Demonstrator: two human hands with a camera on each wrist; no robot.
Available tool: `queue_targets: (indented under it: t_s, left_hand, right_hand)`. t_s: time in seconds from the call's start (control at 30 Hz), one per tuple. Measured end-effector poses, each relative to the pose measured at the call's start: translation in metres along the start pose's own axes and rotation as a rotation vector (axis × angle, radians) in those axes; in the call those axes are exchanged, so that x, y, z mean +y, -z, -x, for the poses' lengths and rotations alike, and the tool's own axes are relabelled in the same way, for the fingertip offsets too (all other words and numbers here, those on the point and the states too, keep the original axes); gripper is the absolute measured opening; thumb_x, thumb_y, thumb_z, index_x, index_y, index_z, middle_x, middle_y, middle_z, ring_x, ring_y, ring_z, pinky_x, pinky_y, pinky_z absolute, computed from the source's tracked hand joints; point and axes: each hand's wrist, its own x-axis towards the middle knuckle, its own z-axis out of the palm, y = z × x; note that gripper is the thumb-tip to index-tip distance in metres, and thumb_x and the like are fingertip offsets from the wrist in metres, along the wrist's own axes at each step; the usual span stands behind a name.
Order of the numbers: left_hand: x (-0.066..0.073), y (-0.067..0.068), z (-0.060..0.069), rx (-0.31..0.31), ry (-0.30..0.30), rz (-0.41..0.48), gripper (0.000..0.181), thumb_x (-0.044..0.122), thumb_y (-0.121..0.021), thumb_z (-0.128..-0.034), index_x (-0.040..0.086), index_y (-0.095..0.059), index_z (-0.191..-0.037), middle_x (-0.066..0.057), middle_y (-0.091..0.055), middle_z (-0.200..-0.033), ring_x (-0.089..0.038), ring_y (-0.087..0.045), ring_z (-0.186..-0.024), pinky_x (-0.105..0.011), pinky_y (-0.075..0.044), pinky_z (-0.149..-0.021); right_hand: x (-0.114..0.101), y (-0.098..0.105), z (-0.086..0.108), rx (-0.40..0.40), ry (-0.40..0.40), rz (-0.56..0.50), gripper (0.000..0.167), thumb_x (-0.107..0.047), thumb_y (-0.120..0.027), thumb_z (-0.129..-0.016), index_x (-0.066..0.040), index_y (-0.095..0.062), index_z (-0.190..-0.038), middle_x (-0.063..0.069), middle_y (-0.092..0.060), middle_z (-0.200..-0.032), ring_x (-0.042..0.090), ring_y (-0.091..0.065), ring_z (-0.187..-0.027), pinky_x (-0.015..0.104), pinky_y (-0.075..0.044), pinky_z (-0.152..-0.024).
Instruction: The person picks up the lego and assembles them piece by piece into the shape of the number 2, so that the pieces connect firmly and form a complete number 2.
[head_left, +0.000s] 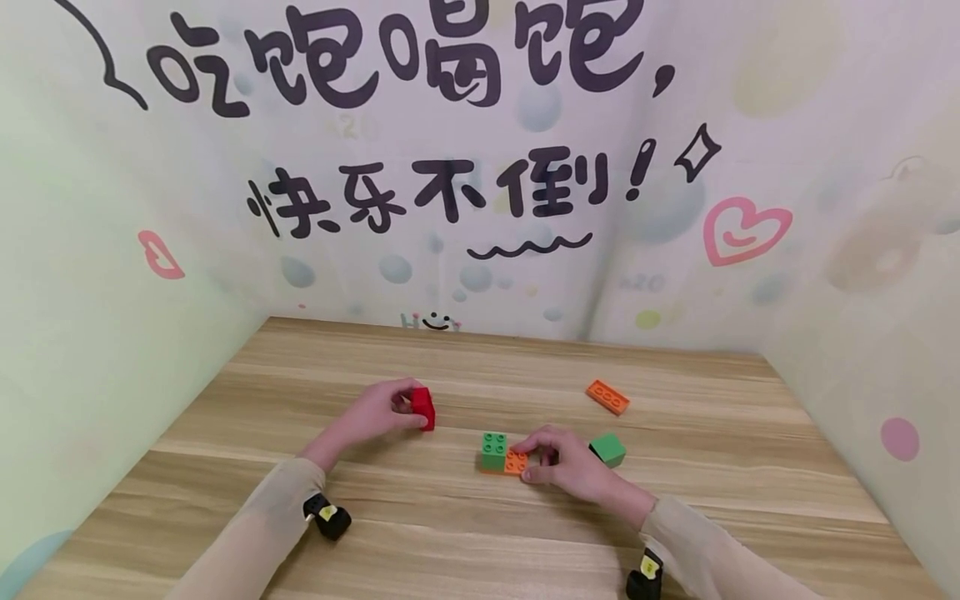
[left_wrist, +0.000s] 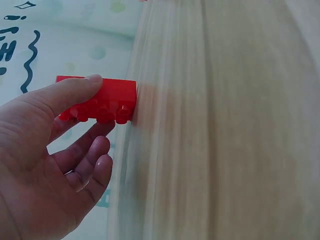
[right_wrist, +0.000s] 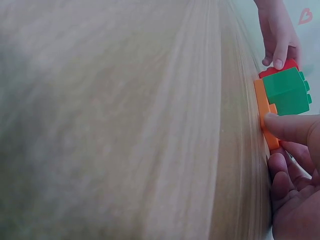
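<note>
Wood-grain desk [head_left: 465, 542]; left fingers [left_wrist: 102, 170] pinch a red toy brick [left_wrist: 120, 92], right fingers [head_left: 536, 437] grip an orange plate [head_left: 514, 464], best held flat and steady

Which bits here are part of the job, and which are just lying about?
In use:
red block, in left fingers
orange plate, in right fingers
green block on that plate

Lying about, apparently:
second orange plate
second green block

My left hand [head_left: 386, 408] partly hides the red brick [head_left: 424, 408]; my right hand [head_left: 562, 467] partly covers the orange plate [head_left: 513, 465]. The head view's top edge crops the black lettering [head_left: 457, 71]; the right wrist view blurs the tabletop [right_wrist: 90, 150].
</note>
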Motion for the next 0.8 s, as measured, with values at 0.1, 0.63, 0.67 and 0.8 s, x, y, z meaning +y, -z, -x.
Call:
queue_targets:
  t_s: [0.1, 0.63, 0.67, 0.8]
  left_hand:
    - [0.0003, -0.0012, -0.0017, -0.023, 0.007, -0.004, 0.035, 0.020, -0.078, -0.0844, 0.011, -0.065, -0.115, -0.003, -0.068, -0.098, -0.015, -0.059, -0.086, -0.029, -0.049, -0.076]
    - [-0.0025, 0.0012, 0.0022, -0.029, -0.052, -0.024, 0.034, 0.016, -0.077, -0.0853, 0.007, -0.064, -0.115, -0.007, -0.070, -0.102, -0.020, -0.064, -0.096, -0.039, -0.054, -0.087]
    - [-0.0028, 0.0016, 0.0025, -0.021, -0.055, -0.021, 0.036, 0.016, -0.077, -0.0851, 0.005, -0.064, -0.117, -0.008, -0.070, -0.103, -0.022, -0.065, -0.097, -0.041, -0.055, -0.089]
    - [-0.0045, 0.0032, 0.0028, 0.006, -0.069, -0.004, 0.044, 0.014, -0.078, -0.0839, 0.001, -0.062, -0.123, -0.014, -0.070, -0.110, -0.025, -0.069, -0.097, -0.044, -0.057, -0.090]
  right_hand:
    - [0.0002, -0.0005, -0.0004, -0.003, -0.008, 0.005, 0.030, -0.021, -0.078, -0.084, -0.021, -0.072, -0.114, 0.001, -0.067, -0.108, 0.009, -0.047, -0.074, 0.020, -0.040, -0.065]
    - [-0.0021, 0.0004, 0.0008, -0.004, 0.052, -0.031, 0.031, -0.019, -0.079, -0.084, -0.014, -0.072, -0.113, 0.008, -0.068, -0.109, 0.007, -0.047, -0.072, 0.019, -0.040, -0.063]
    - [-0.0023, 0.0004, 0.0010, -0.005, 0.054, -0.039, 0.031, -0.018, -0.079, -0.084, -0.014, -0.072, -0.113, 0.009, -0.068, -0.110, 0.007, -0.047, -0.072, 0.019, -0.040, -0.063]
    - [-0.0026, 0.0003, 0.0017, -0.001, 0.057, -0.048, 0.031, -0.017, -0.078, -0.084, -0.013, -0.072, -0.114, 0.010, -0.068, -0.113, 0.007, -0.046, -0.072, 0.019, -0.039, -0.064]
